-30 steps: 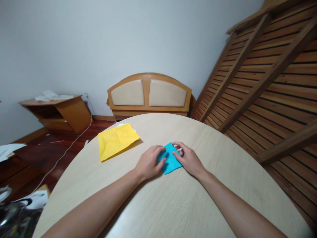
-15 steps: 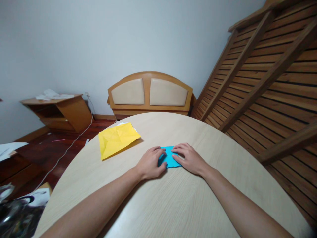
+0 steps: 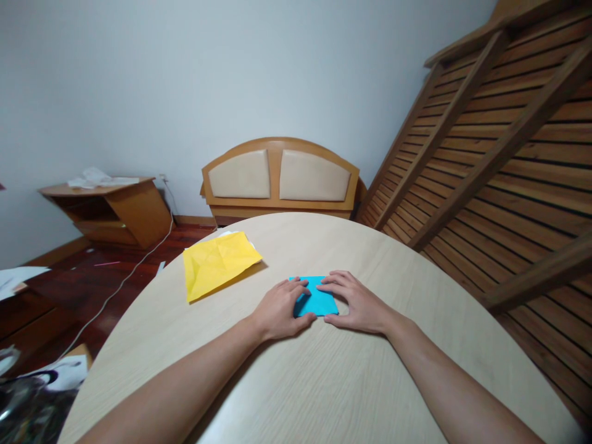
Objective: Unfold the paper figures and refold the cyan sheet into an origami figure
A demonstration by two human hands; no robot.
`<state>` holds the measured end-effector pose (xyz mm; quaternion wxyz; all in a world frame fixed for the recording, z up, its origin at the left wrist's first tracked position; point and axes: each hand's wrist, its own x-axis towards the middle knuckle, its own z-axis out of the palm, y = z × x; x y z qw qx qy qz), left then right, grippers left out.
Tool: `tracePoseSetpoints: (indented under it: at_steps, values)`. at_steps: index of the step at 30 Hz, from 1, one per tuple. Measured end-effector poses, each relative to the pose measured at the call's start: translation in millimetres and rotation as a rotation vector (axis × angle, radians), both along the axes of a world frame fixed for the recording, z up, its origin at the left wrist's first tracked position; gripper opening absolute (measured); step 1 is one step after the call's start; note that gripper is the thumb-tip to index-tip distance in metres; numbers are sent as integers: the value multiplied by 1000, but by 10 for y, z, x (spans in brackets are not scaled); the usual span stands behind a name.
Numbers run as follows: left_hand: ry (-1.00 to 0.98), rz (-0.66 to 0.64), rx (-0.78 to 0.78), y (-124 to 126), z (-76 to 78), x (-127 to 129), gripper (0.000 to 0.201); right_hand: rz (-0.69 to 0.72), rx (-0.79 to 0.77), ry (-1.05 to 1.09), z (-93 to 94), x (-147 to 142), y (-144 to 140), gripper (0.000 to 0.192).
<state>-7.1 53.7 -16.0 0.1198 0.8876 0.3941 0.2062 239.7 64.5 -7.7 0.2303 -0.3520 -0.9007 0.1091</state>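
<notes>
Pale tabletop point(image 3: 324, 382): left hand point(image 3: 280, 308) and right hand point(image 3: 358, 302), fingers flat and open, pin blue paper point(image 3: 317, 301) (yellow sheet point(image 3: 217, 262) nearby); pressing evenly should sharpen the crease.

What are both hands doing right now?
Left hand: open, pressing flat on the blue paper.
Right hand: open, fingers flat on the same paper's right edge.

Head camera, one view only.
Looks forward and down from above the round table point(image 3: 351, 382); near edge at 6 o'clock, wall point(image 3: 185, 80) at 12 o'clock.
</notes>
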Motion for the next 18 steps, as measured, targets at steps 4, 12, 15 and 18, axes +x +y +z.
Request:
tracePoseSetpoints:
  at_steps: [4, 12, 15, 18]
  values:
    - [-7, 10, 6, -3, 4, 6, 38, 7, 21, 53, -15, 6, 19, 42]
    - [-17, 28, -2, -28, 74, 25, 31, -22, 3, 147, -92, 3, 103, 17]
    - [-29, 67, -4, -14, 71, 23, 35, -38, -26, 161, -54, -19, 64, 17]
    - [-39, 114, -18, 11, 52, 14, 38, -26, -40, 148, -6, -31, 9, 32]
